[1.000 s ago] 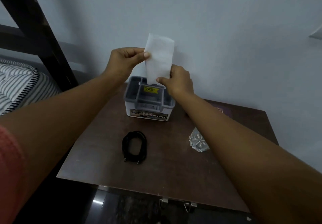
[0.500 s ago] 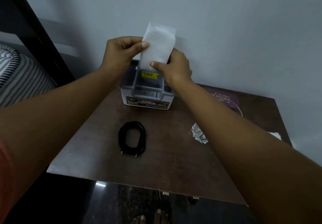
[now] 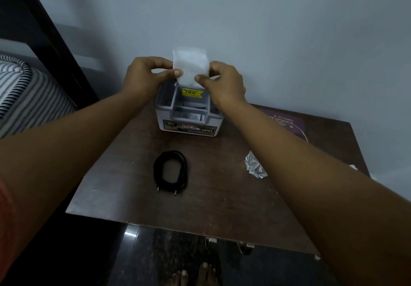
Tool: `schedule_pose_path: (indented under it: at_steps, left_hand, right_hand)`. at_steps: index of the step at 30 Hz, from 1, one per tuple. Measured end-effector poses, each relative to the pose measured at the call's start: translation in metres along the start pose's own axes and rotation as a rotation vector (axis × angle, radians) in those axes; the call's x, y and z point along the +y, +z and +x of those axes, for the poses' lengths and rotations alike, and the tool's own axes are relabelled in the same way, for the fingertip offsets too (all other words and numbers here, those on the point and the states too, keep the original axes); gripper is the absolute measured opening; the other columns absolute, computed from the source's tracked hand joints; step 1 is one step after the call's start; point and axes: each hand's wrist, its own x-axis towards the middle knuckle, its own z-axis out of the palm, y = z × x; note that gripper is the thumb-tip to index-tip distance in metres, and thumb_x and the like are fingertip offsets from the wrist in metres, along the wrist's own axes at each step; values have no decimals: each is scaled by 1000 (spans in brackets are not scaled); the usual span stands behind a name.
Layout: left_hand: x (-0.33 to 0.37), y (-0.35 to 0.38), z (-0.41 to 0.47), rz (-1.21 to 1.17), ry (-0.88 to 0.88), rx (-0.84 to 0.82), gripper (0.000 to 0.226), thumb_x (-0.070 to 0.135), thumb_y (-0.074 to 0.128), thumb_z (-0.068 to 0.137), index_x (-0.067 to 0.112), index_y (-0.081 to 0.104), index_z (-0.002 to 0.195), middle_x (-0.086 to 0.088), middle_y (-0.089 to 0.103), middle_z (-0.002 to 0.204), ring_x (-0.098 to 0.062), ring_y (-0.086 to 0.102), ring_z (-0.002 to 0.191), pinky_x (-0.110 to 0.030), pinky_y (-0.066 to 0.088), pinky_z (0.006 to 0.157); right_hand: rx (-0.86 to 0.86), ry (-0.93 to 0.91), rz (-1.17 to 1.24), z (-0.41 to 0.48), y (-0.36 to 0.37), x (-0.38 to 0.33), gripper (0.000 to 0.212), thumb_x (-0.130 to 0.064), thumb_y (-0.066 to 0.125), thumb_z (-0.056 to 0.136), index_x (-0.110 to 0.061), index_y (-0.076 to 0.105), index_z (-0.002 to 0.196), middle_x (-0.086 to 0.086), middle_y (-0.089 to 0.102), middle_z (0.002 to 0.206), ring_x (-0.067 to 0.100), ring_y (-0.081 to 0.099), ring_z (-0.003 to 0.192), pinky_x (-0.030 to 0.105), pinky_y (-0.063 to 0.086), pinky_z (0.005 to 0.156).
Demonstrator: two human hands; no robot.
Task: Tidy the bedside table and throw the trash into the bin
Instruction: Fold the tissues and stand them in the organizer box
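A white folded paper (image 3: 190,65) stands upright over the grey plastic organiser box (image 3: 189,121) at the back of the brown bedside table (image 3: 222,196). My left hand (image 3: 146,76) pinches the paper's left edge and my right hand (image 3: 224,81) pinches its right edge. The paper's lower end sits in the back compartment, just above a yellow price sticker (image 3: 192,92). A coiled black cable (image 3: 170,171) lies in the middle of the table. Crumpled silver foil (image 3: 254,165) lies to the right, partly hidden by my right forearm.
A purple optician's case (image 3: 282,122) lies at the back right against the wall. A small white scrap (image 3: 353,166) sits at the table's right edge. A dark bed frame post (image 3: 55,47) and striped mattress (image 3: 29,94) stand on the left. My bare feet (image 3: 193,276) show below the table's front edge.
Both hands have lowered the paper towards the box, and my left hand's grip has shifted down to the paper's left edge. The view has tilted downward.
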Motion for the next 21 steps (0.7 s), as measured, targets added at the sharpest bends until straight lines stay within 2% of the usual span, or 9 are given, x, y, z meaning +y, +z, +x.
schedule_pose_path:
  at_steps: [5, 8, 10, 12, 16, 18, 20, 21]
  left_hand:
    - [4, 3, 6, 227, -43, 41, 12, 50, 75, 66, 43, 65, 62, 9, 69, 95, -21, 62, 103, -52, 44, 96]
    - [1, 3, 5, 245, -74, 42, 14, 47, 77, 66, 41, 65, 60, 5, 70, 92, -22, 63, 100, -51, 46, 94]
    - [0, 4, 3, 183, -79, 54, 11, 40, 77, 69, 33, 69, 71, -2, 71, 99, -23, 64, 99, -47, 50, 92]
    - [-1, 4, 0, 166, -78, 55, 18, 35, 76, 72, 24, 72, 85, -6, 70, 107, -23, 63, 101, -45, 52, 91]
    - [4, 2, -9, 172, -64, 91, 25, 34, 75, 74, 26, 71, 98, 2, 66, 118, -14, 57, 112, -37, 47, 99]
    - [11, 1, -27, 172, -49, 194, 29, 33, 69, 79, 22, 68, 106, 2, 63, 121, -11, 53, 115, -29, 43, 99]
    - [23, 4, -63, 115, 41, 307, 28, 35, 62, 82, 20, 67, 105, -2, 66, 112, -12, 58, 106, -28, 45, 95]
    - [33, 9, -87, 75, 87, 333, 23, 34, 60, 85, 22, 67, 103, -3, 66, 106, -12, 59, 100, -28, 46, 92]
  right_hand:
    - [-10, 9, -31, 5, 5, 6, 22, -34, 70, 77, -23, 66, 95, 4, 65, 101, 29, 56, 101, 46, 45, 87]
    - [-21, -1, -75, 9, 5, 8, 16, -32, 68, 79, -22, 66, 91, 6, 64, 102, 30, 56, 101, 43, 46, 85]
    - [-31, -6, -109, 11, 4, 8, 13, -31, 67, 81, -22, 65, 90, 5, 63, 103, 29, 55, 101, 40, 43, 83]
    - [-15, -5, -109, 10, 3, 5, 16, -31, 66, 82, -22, 63, 94, 4, 61, 106, 28, 53, 103, 38, 41, 83]
    - [66, -46, 62, -19, -17, -10, 27, -25, 65, 83, -16, 60, 107, 6, 58, 110, 22, 54, 101, 42, 46, 89]
    - [120, -165, 180, -60, -42, -17, 23, -20, 65, 84, -12, 60, 105, 6, 61, 103, 14, 57, 90, 28, 49, 83]
    - [155, -254, 250, -113, -75, -11, 17, -18, 64, 86, -11, 62, 102, 3, 64, 97, 6, 59, 84, 14, 47, 76]
    - [166, -260, 248, -139, -91, -1, 15, -18, 63, 86, -13, 63, 101, 0, 65, 96, 3, 59, 85, 12, 46, 75]
